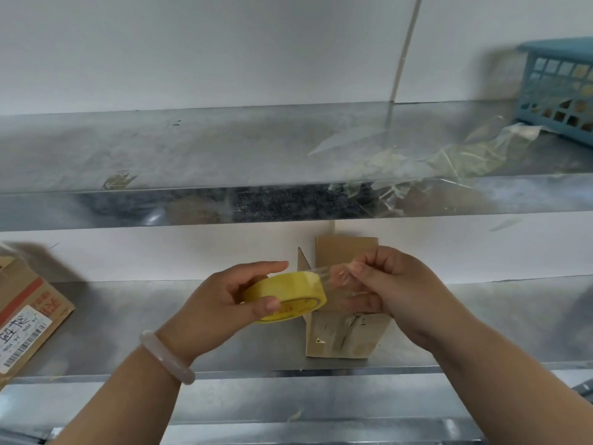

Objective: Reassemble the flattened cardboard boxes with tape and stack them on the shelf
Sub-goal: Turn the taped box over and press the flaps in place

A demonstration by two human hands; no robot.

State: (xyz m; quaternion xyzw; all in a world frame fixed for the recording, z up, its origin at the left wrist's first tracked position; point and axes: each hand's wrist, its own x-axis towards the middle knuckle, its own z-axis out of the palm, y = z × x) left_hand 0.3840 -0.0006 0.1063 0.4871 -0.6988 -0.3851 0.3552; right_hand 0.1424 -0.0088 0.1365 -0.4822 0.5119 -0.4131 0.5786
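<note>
A yellow tape roll (285,295) is held in front of me, gripped by my left hand (224,303) with thumb and fingers round its rim. My right hand (391,293) pinches the clear loose end of the tape (324,274), drawn a short way off the roll. Behind both hands a small brown cardboard box (345,335) stands on the lower metal shelf (160,322), its top flaps up and open. Its upper front is hidden by my right hand and the roll.
Another cardboard box (25,313) with a printed label lies at the left edge of the lower shelf. The upper shelf (192,149) carries crumpled clear plastic film (433,159) and a blue plastic basket (561,85) at the far right. A white wall stands behind.
</note>
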